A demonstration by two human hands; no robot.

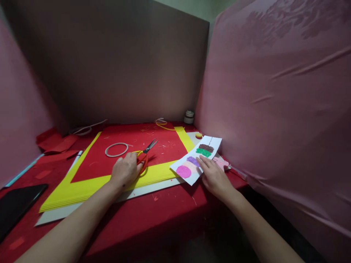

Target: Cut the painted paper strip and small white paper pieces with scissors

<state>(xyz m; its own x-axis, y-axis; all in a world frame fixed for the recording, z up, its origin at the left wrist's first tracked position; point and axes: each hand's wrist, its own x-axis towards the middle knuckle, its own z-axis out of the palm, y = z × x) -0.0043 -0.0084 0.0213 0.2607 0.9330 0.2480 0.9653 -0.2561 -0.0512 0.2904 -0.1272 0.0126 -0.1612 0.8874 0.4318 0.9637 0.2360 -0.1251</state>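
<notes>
My left hand [126, 170] is closed at the handles of a pair of scissors [143, 156]. Their red and yellow handles show beside my fingers, and the blades point away, slightly apart. My right hand [215, 177] grips the right edge of a white paper strip [199, 164], fingers on top and thumb hidden. Coloured patches in pink, peach, purple, green and brown run along the strip. Beneath the scissors lies a red sheet [128, 135] framed by yellow sheets [90, 182]. A white ring [116, 156] rests on the red, left of the blades.
Red paper pieces [59, 142] and a black flat object [19, 204] lie at left. At the back are curled strips [164, 123] and a small jar [189, 117]. A grey panel [115, 62] and pink cloth [282, 102] wall the table in.
</notes>
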